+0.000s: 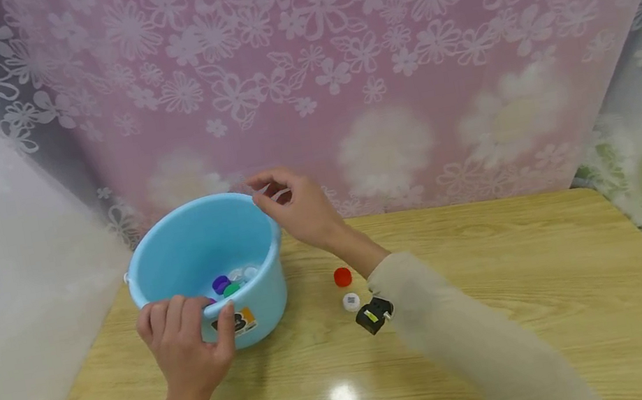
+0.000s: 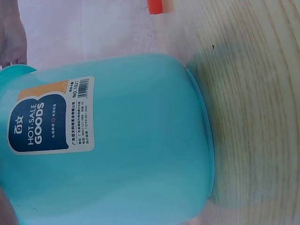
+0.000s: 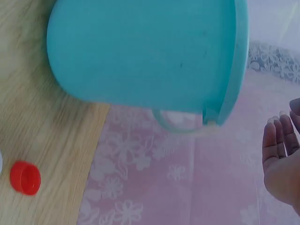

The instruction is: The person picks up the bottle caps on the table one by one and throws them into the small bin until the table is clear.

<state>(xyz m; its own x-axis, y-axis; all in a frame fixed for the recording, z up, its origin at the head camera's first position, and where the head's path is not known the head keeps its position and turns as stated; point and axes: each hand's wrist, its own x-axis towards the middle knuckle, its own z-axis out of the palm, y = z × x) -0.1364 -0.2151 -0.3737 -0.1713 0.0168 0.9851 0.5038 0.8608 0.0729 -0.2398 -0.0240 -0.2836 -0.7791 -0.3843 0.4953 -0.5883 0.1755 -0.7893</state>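
A light blue plastic bucket (image 1: 270, 297) stands on the left part of the table, tilted a little in the head view. My left hand (image 1: 188, 342) grips its near rim, thumb down the outer wall beside a label (image 2: 51, 117). Inside, on the bottom, lie several bottle caps, among them a purple cap (image 1: 220, 285), a green cap (image 1: 232, 290) and clear or white ones. Over the right back rim hovers my right hand (image 1: 300, 210), fingers loosely bent; the right wrist view shows nothing between them. The bucket's handle (image 3: 176, 127) hangs at its side.
A red bottle cap (image 1: 342, 277) lies on the wooden table (image 1: 501, 283) right of the bucket, with a white cap (image 1: 352, 302) just nearer. A pink flowered curtain (image 1: 377, 77) hangs along the table's back edge, and pale sheeting (image 1: 3, 246) borders the left.
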